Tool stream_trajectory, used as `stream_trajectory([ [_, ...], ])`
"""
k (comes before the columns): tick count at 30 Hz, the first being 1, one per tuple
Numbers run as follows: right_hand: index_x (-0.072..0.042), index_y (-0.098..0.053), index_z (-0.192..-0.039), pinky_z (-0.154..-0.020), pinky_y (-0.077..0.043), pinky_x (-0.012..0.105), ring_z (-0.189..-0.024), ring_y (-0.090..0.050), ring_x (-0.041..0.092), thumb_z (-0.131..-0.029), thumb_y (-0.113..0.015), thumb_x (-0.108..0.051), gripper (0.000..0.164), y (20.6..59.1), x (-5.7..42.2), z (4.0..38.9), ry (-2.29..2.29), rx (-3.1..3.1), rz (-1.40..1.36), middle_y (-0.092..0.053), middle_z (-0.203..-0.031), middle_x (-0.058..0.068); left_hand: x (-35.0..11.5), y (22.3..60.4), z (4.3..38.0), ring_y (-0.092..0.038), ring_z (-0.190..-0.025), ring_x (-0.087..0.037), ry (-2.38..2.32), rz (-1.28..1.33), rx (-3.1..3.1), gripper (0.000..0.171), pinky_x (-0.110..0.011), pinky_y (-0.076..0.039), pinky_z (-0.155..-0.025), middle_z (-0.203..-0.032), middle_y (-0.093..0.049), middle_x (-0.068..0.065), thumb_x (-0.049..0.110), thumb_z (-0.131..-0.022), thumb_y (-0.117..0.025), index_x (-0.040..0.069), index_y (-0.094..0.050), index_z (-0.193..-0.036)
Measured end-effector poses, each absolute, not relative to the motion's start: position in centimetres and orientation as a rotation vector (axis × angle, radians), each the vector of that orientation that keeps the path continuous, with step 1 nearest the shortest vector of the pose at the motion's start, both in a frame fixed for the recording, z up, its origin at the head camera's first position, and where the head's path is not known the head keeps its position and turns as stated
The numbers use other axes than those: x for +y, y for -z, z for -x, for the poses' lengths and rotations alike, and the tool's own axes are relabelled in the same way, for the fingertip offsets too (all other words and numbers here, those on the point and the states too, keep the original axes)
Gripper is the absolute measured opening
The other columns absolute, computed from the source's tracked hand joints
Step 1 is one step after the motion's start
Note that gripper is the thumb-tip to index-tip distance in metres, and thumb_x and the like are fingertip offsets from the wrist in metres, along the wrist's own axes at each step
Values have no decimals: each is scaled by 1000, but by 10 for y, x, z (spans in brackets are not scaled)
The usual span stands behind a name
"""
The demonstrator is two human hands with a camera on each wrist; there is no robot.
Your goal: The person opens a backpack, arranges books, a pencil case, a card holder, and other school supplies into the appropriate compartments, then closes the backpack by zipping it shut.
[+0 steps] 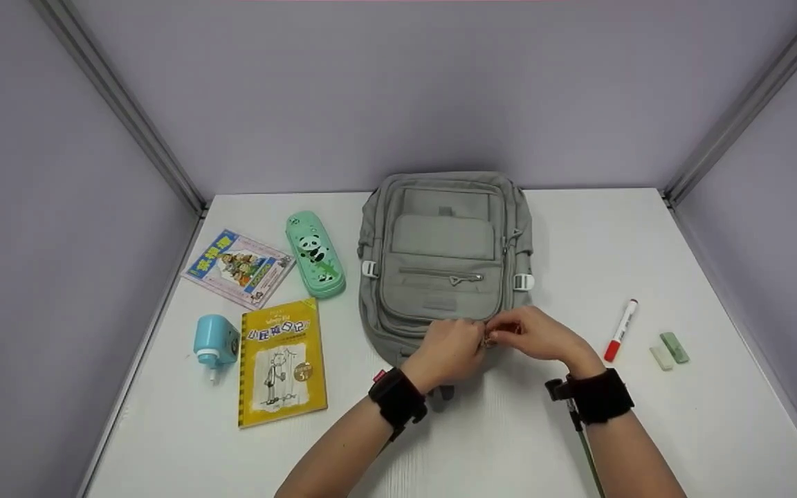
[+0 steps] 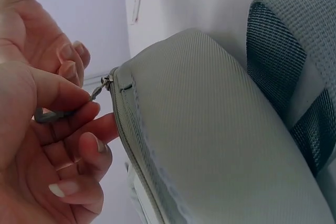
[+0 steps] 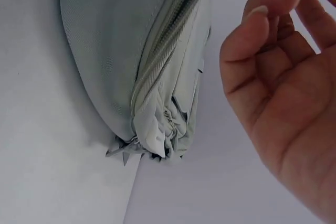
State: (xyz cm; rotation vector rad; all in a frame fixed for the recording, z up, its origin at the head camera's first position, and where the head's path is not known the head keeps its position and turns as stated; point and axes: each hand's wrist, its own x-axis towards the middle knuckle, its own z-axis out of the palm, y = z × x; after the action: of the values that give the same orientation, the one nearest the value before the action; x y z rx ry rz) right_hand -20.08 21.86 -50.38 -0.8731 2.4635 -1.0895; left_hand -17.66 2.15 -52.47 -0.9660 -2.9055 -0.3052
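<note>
A grey backpack lies front side up on the table, its bottom toward me. At its lower right edge my left hand pinches a cord zipper pull between thumb and index finger. The pull's slider sits on the zipper along the bag's edge. Beside it is my right hand, fingers bent and tips close to the left hand at the same zipper. In the right wrist view its fingers curl inward, and whether they hold anything I cannot tell.
Left of the bag lie a green panda pencil case, a pink booklet, a yellow book and a blue bottle. On the right are a red-capped marker, a white eraser and a green eraser.
</note>
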Motion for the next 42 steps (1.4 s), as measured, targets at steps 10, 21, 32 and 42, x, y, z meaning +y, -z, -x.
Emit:
stream_trajectory([
  [10,-1,-72,-110,-89,-50,45,-103,-64,30,-83,-71,5,28,529,217,204,867,2629,981,-69,-111,10,24,532,178,-40,-47,-10,398,895,-2896,32,-30,-35,-43,-57,-44,7,26,-87,-63,19,-44,-63],
  [21,-3,-77,-97,-87,-51,44,-100,-66,29,-84,-74,-1,14,533,217,204,803,2648,985,-71,-105,9,19,534,182,-42,-52,-12,589,778,-2988,32,-33,-41,-48,-59,-41,8,25,-84,-65,18,-42,-63],
  [32,-1,-78,-94,-81,-53,43,-98,-66,30,-88,-71,-3,9,531,219,205,810,2616,1024,-71,-104,13,12,533,184,-49,-50,-10,603,836,-2978,33,-29,-40,-47,-61,-55,5,24,-98,-61,16,-61,-66],
  [42,-2,-79,-94,-87,-51,47,-107,-64,34,-88,-71,-5,10,531,229,205,833,2611,964,-71,-108,15,-2,520,187,-53,-51,-10,502,877,-2957,33,-31,-45,-46,-57,-57,9,25,-89,-72,20,-63,-58],
])
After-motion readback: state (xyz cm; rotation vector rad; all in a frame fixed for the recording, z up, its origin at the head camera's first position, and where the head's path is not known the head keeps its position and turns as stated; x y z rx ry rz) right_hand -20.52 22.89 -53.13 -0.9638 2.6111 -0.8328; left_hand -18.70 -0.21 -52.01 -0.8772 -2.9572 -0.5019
